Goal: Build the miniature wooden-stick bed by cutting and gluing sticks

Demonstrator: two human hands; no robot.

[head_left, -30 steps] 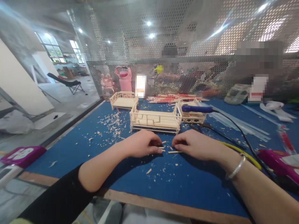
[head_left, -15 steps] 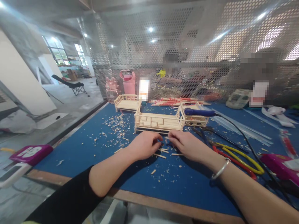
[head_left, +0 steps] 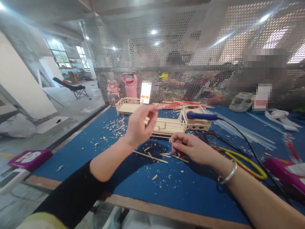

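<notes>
My left hand [head_left: 141, 126] is raised over the left end of a small bed-shaped frame of pale wooden sticks [head_left: 170, 125], hiding part of it. Its fingers are loosely bent, the thumb apart from them, and I see nothing held. Just beyond its fingertips stands a lit phone [head_left: 145, 93]. My right hand [head_left: 184, 144] is low in front of the frame, fingers pinched together; a tiny pale bit may be at the tips, too small to name. Below the hands lie a long thin stick [head_left: 154, 157] and several short cut pieces [head_left: 165, 155].
More stick models stand at the back left [head_left: 128, 107] and right [head_left: 199, 124]. A blue corded tool [head_left: 202, 116] rests on the right one. Yellow-handled pliers [head_left: 247, 163], red-tipped sticks [head_left: 176, 105] and clear strips [head_left: 247, 133] lie around. Behind is a perforated screen [head_left: 133, 41].
My left hand has lifted and moved forward, away from my right hand, uncovering the long stick and short pieces. My right hand has stayed nearly in place, its fingers more curled.
</notes>
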